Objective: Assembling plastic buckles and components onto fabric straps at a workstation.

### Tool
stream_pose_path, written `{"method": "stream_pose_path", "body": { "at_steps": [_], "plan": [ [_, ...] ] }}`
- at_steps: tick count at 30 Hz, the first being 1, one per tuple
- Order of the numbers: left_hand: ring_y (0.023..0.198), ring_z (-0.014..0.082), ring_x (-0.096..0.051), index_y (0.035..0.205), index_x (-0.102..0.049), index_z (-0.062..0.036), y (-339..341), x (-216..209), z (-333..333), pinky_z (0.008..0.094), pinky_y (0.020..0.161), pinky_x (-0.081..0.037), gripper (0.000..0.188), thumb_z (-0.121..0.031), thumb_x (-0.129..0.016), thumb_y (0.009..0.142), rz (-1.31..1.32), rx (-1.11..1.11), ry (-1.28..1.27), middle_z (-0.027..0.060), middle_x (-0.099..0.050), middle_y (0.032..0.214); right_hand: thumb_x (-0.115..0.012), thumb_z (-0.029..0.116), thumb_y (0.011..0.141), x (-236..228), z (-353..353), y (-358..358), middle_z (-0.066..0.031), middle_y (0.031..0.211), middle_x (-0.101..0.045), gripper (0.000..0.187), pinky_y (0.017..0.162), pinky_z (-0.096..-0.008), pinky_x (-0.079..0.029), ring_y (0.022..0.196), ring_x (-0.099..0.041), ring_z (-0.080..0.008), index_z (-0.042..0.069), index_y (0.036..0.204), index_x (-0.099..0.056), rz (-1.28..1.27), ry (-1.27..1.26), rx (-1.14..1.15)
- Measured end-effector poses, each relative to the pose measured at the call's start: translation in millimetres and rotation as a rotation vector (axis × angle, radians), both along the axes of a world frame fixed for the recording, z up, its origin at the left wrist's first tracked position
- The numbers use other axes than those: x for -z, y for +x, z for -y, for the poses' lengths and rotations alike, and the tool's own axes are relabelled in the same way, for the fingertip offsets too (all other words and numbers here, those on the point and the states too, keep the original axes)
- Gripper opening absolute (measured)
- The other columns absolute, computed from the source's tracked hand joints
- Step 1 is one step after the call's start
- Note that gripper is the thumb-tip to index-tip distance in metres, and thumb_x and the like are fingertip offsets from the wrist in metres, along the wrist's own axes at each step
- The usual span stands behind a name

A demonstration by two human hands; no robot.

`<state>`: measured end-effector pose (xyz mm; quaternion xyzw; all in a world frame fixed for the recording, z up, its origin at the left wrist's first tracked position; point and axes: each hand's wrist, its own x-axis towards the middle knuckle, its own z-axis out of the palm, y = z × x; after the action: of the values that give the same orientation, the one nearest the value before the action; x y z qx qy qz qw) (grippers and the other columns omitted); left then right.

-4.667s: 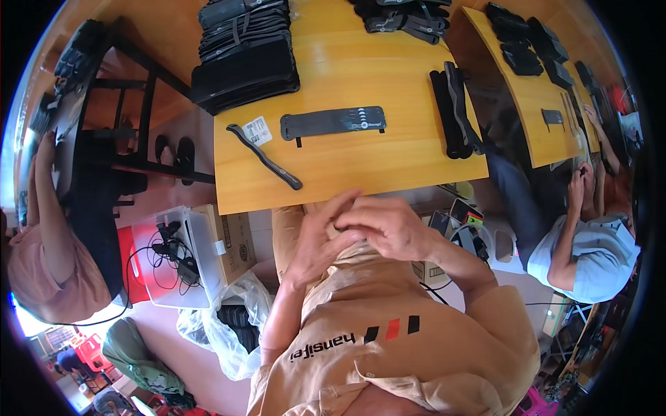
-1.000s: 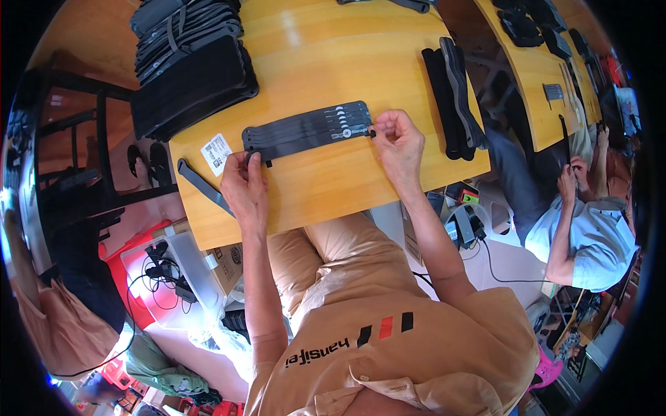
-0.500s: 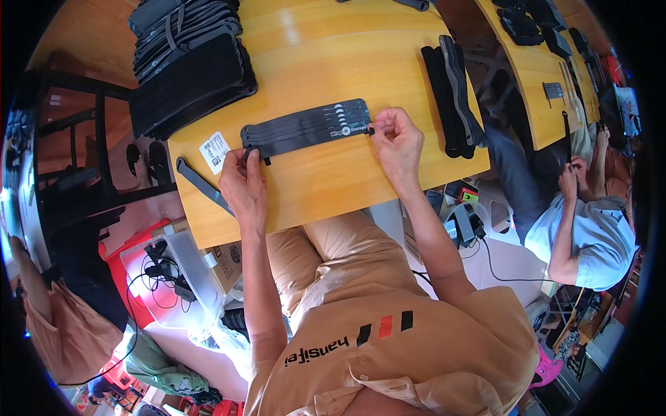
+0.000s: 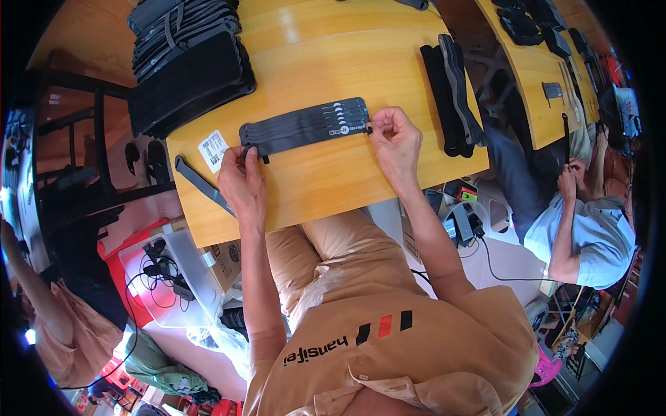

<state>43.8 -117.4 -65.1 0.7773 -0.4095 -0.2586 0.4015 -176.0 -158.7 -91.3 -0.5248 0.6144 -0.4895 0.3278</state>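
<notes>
A fanned set of several flat black straps (image 4: 298,130) lies across the wooden table (image 4: 319,191), with white print toward its right end. At the lower left corner of the set, my left hand (image 4: 243,187) pinches the end of the bottom strap between thumb and fingers. The opposite end of that strap is pinched by my right hand (image 4: 399,147), thumb against forefinger. Beside my left hand lies a white printed label (image 4: 212,150). One loose dark strap (image 4: 201,183) rests nearby, reaching over the table's front edge.
Tall stacks of black straps (image 4: 191,87) stand at the far left. A bundle of black and grey straps (image 4: 449,97) lies along the right edge. A co-worker in a light blue shirt (image 4: 583,239) sits at the right-hand table; another person's arm (image 4: 41,288) shows at far left.
My hands and the straps hold almost the same place. At the far left, the other person's arm has shifted.
</notes>
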Motion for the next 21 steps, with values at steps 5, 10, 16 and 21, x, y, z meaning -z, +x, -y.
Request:
{"method": "stream_pose_path", "body": {
  "at_steps": [5,10,16,21],
  "plan": [
    [0.044,0.0125,-0.047,0.082,-0.056,0.0024,-0.2,-0.1,0.4,0.0273,0.046,-0.037,0.015,-0.012,-0.059,0.085,0.01,0.001,0.003,0.0074,-0.052,0.054,-0.062,-0.006,0.07,2.1,0.6,-0.8,-0.0045,0.064,-0.058,0.011,0.053,-0.0228,-0.045,0.055,-0.054,-0.0091,0.0,0.077,-0.056,-0.001,-0.009,-0.001],
    [0.045,0.0133,-0.048,0.083,-0.056,0.0027,-0.4,1.5,1.0,0.0273,0.046,-0.037,0.015,-0.012,-0.059,0.085,0.018,-0.011,-0.001,0.0081,-0.053,0.055,-0.062,-0.006,0.071,-0.3,0.2,0.0,-0.0046,0.064,-0.058,0.01,0.053,-0.0227,-0.045,0.055,-0.053,-0.0092,0.0,0.077,-0.056,-0.012,-0.02,0.004],
    [0.048,0.0164,-0.049,0.084,-0.057,0.0026,3.5,10.8,-0.9,0.0296,0.049,-0.039,0.015,-0.012,-0.061,0.083,0.072,-0.01,-0.053,0.0107,-0.055,0.059,-0.061,-0.006,0.071,6.9,0.6,1.6,-0.0037,0.064,-0.058,0.011,0.052,-0.0221,-0.044,0.054,-0.052,-0.0086,0.0,0.077,-0.056,0.01,-0.041,0.003],
    [0.049,0.0193,-0.051,0.081,-0.056,0.0019,2.7,10.7,0.5,0.0313,0.05,-0.04,0.014,-0.011,-0.062,0.081,0.084,0.001,-0.082,0.0125,-0.057,0.061,-0.06,-0.007,0.071,1.3,-0.4,0.5,-0.0031,0.064,-0.058,0.011,0.052,-0.0219,-0.044,0.054,-0.052,-0.0082,0.001,0.076,-0.056,-0.015,-0.053,0.003]
  ]
}}
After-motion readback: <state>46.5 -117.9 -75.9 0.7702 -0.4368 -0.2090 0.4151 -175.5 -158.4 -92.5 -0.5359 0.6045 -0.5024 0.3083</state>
